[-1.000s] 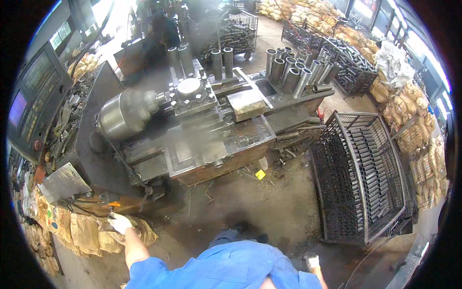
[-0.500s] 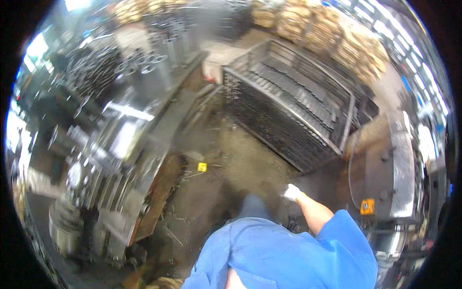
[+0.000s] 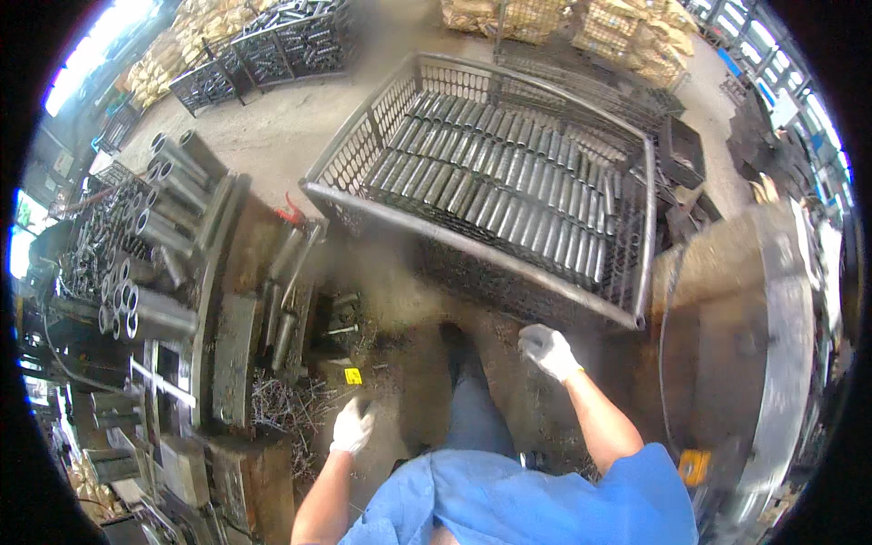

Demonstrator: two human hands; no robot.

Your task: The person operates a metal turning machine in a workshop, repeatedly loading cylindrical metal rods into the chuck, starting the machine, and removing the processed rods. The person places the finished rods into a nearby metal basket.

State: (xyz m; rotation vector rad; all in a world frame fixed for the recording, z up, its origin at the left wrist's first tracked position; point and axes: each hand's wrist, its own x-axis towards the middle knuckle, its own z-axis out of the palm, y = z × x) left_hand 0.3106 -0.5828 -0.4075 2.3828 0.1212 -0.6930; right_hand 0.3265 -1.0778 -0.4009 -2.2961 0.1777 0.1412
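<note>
Both my hands wear white gloves with greyish, soiled fingers, and I see nothing held in either. My left hand hangs low over the floor beside scattered metal shavings, its fingers loosely bent but open. Farther right, my right hand is held out in front of me, open with slightly curled fingers, touching nothing. It is nearest to the front side of a large metal mesh crate. Rows of dark metal tubes lie packed side by side inside the crate.
At left, thick metal tubes stand by a machine bench. A yellow tag lies on the floor near shavings. To the right is a large metal cabinet with a hanging cable. Filled sacks are stacked behind.
My view has turned left and moved nearer the crate. My left hand has come into sight, and my right hand is raised farther forward.
</note>
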